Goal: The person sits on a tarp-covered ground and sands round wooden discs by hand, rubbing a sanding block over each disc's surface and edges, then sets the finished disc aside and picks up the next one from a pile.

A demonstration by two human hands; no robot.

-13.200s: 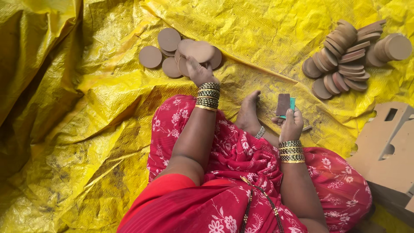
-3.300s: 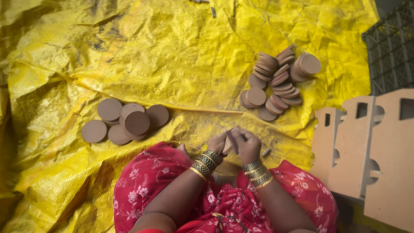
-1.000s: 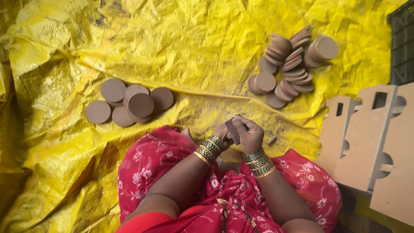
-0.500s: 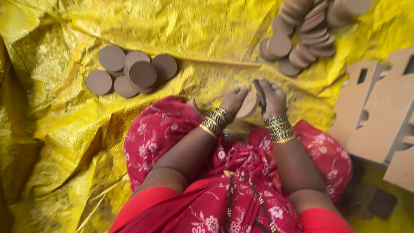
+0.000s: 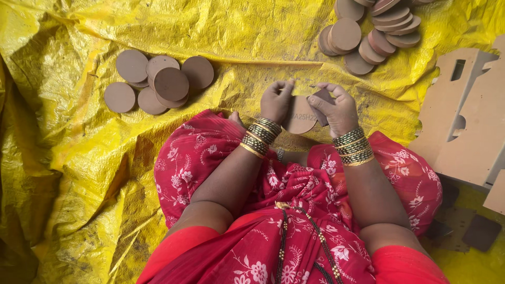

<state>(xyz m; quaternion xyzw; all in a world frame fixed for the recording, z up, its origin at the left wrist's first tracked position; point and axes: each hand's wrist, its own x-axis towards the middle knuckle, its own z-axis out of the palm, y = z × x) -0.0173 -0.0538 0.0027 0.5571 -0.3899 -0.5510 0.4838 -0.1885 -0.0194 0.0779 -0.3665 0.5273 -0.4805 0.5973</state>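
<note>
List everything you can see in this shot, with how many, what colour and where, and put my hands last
Held disc: one, brown, between both hands.
Dark pad: one, dark brown, under right thumb, on the disc.
Left disc group: about seven, brown, upper left, overlapping.
Right disc pile: many, brown, top right.
Cut-out boards: at least two, light brown, right edge.
Yellow sheet: one, crinkled, beneath everything.
Red floral garment: one, over the lap.
Bangles: stacked, gold and dark, both wrists.
Left hand: on disc's left edge.
Right hand: holding pad.

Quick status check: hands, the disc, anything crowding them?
Left hand gripping round brown disc. Right hand on disc's other edge, pressing a small dark block. Nothing crowding; disc piles lie apart.
</note>
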